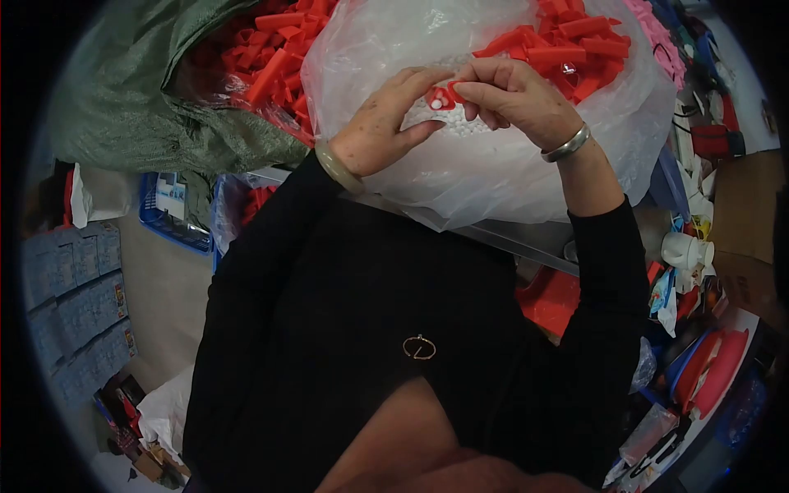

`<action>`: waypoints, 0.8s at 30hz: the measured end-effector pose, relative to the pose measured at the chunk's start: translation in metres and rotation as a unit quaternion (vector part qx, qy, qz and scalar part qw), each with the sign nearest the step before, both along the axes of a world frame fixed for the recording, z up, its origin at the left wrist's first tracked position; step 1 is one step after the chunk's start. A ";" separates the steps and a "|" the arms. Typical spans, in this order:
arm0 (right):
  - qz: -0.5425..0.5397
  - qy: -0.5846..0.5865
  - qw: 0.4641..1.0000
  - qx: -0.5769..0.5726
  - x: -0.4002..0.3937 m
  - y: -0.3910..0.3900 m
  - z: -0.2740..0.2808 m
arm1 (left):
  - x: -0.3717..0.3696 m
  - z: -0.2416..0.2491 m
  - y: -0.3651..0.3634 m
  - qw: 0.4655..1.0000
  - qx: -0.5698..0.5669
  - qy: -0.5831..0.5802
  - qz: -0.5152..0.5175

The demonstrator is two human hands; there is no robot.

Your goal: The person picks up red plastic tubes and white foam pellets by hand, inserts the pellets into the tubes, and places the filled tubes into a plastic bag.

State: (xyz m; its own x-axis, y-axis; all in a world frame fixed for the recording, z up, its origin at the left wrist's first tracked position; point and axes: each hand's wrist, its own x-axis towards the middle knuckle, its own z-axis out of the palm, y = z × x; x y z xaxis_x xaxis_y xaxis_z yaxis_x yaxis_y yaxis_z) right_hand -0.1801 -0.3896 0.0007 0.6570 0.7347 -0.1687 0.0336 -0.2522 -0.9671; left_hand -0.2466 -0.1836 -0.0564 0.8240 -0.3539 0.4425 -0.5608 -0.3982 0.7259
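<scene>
A small red plastic piece with white pellets showing in it is pinched between the thumb and fingers of my right hand. My left hand is close beside it, its fingertips right at the red piece and its thumb spread apart below. Both hands are over a large clear plastic bag that lies wide open. White pellets sit in the bag under my hands, and a heap of red plastic pieces lies at its far right.
To the left, a green woven sack holds many more red plastic pieces. A blue basket and stacked blue boxes stand lower left. On the right are a cardboard box, a white bottle and mixed clutter.
</scene>
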 end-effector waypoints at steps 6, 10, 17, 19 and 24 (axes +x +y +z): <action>-0.129 -0.315 0.934 -0.106 -0.026 0.001 -0.001 | -0.001 0.003 -0.011 0.989 0.005 0.146 0.009; -0.156 -0.427 0.888 -0.070 -0.062 0.020 -0.005 | -0.009 -0.001 -0.018 0.984 -0.076 0.162 0.018; -0.214 -0.536 0.815 -0.051 -0.096 0.048 -0.023 | -0.027 0.003 -0.004 0.993 -0.022 0.073 0.087; -0.200 -0.526 0.826 -0.033 -0.096 0.051 -0.022 | -0.033 0.006 0.001 0.992 0.009 0.058 0.112; -0.117 -0.428 0.896 0.021 -0.084 0.035 -0.013 | -0.064 0.044 0.046 0.979 0.088 0.098 0.158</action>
State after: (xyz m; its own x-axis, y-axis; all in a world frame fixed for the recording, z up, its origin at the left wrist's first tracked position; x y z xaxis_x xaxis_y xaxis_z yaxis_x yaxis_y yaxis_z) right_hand -0.2643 -0.3542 -0.0122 0.6693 0.5547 0.4942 0.7183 -0.3133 -0.6212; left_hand -0.3104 -0.1375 -0.0125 0.9676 -0.1244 0.2196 -0.2461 -0.6578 0.7118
